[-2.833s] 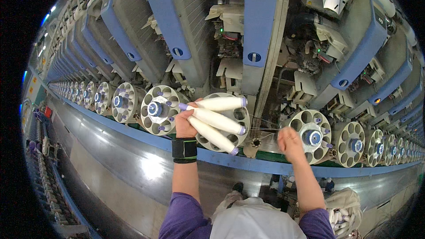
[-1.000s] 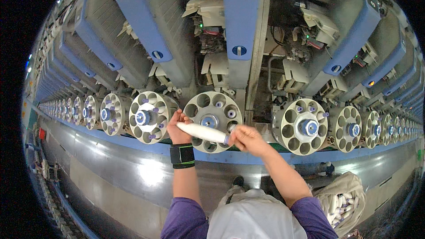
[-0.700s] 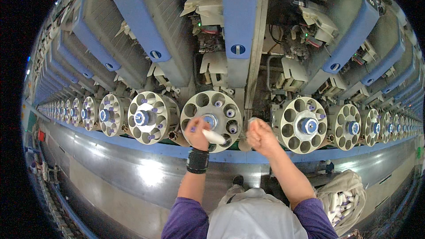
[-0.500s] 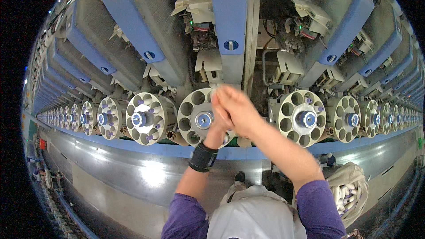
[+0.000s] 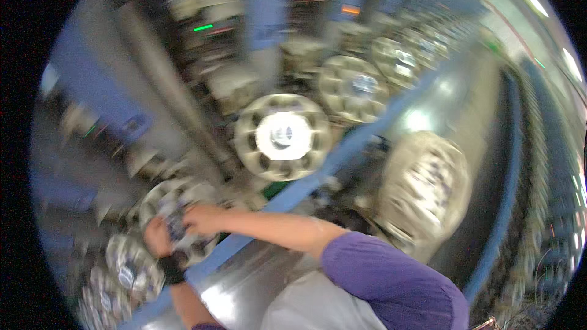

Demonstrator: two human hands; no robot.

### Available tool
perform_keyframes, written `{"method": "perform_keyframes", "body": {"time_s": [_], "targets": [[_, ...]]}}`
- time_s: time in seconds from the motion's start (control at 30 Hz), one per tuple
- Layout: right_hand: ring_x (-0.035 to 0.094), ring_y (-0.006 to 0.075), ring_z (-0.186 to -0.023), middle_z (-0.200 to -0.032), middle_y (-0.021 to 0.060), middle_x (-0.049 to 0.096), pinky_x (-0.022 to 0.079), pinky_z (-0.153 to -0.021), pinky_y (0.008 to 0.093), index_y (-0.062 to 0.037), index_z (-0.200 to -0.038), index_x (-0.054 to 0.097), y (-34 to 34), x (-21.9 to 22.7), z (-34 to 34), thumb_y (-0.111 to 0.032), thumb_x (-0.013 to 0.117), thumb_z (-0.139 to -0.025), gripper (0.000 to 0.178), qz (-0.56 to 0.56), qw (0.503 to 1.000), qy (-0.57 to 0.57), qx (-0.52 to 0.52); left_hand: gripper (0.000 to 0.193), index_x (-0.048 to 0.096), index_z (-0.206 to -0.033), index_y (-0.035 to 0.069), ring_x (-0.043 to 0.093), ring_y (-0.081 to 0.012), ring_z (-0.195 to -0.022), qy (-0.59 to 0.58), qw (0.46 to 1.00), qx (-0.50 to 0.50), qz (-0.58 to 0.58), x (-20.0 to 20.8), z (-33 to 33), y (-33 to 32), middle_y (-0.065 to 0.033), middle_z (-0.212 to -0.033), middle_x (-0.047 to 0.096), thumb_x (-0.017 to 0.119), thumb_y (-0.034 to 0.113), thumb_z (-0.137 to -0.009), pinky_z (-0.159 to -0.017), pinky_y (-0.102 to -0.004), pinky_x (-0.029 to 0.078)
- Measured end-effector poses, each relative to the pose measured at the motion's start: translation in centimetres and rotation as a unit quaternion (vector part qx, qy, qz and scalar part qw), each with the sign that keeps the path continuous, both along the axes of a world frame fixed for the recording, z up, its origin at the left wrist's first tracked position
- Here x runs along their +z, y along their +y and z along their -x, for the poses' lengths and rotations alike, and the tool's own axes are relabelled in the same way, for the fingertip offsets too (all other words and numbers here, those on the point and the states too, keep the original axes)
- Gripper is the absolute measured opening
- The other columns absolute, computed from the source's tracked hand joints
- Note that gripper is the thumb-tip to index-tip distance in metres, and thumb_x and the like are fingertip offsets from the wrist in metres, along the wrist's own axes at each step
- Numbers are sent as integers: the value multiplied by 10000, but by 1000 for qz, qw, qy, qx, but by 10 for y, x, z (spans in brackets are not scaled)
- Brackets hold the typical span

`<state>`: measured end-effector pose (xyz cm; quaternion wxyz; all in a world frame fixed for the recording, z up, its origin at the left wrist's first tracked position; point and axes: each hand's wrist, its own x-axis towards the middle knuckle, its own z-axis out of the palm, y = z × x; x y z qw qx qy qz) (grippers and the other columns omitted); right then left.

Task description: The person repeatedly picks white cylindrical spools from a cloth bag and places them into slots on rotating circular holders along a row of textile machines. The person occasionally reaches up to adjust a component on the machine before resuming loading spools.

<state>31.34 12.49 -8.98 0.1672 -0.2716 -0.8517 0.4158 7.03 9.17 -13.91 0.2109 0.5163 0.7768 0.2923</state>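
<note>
Motion smears the view. My left hand, with a black band on its wrist, is at the left side of a round cream magazine with a ring of holes. Across the same magazine's face reaches my right hand, close beside the left one. Between the two hands lies a dark bluish patch, too blurred to name. The fingers of both hands are smeared, so their grip does not show.
Further round magazines, one with a bright hub, line the blue-and-grey machine. Along its front runs a blue rail. On the right a pale sack holds several white bobbins or tubes.
The view has swung to the right and tilted. My hands, pressed together before, are now slightly apart at a magazine in the lower left. More of the sack shows.
</note>
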Motion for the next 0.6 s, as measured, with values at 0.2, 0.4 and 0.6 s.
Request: {"method": "perform_keyframes", "body": {"time_s": [0.2, 0.4, 0.6], "targets": [[553, 280, -856, -881, 111, 598, 444, -750, 373, -55, -902, 612, -48, -39, -240, -193, 546, -814, 176, -14, 949, 108, -297, 373, 547, -1079, 5, 561, -162, -701, 182, 983, 0, -36, 7, 67, 20, -93, -841, 566, 499, 303, -861, -624, -308, 481], [550, 236, -929, -1022, 112, 569, 431, -834, 330, -49, -1065, 548, -217, -66, -527, -159, 589, -802, 288, 85, 642, 101, -755, 376, 493, -1131, -3, 598, -189, -762, -319, 927, -197, -8, 56, -264, 46, -112, -884, 582, 484, 262, -865, -646, -298, 506], [534, 303, -858, -934, 163, 562, 433, -757, 351, -26, -1080, 508, -331, -117, -671, -249, 645, -752, 420, 55, 686, -253, -680, 505, 289, -1292, 8, 593, -222, -839, -575, 628, -359, 383, -14, -666, -63, -150, -968, 559, 486, 57, -830, -748, -307, 500]]}}
